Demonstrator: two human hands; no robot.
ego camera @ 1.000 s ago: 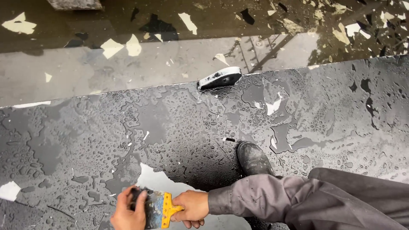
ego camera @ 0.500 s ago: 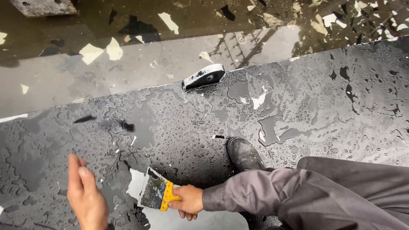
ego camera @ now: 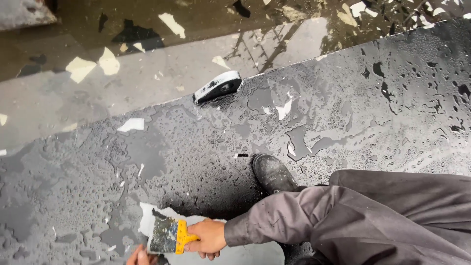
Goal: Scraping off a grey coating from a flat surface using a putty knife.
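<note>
My right hand (ego camera: 207, 238) grips the yellow handle of a scraper (ego camera: 168, 236), whose dirty blade lies against the wet dark floor film (ego camera: 196, 162) beside a bare white patch (ego camera: 147, 218). Only the fingertips of my left hand (ego camera: 139, 256) show at the bottom edge, just left of the blade; whether they touch the film I cannot tell. My grey sleeve (ego camera: 279, 218) and my black boot (ego camera: 273, 172) are to the right.
A black and white hand tool (ego camera: 218, 87) lies at the film's far edge. Beyond it is a bare grey floor strip (ego camera: 147, 73) with torn pale scraps (ego camera: 81, 67). Water beads cover the film. My grey trouser leg (ego camera: 392, 216) fills the lower right.
My left hand let go of the scraper, rose open at the left, and has now dropped to the bottom edge. The right hand keeps the scraper, shifted right. The view has tilted.
</note>
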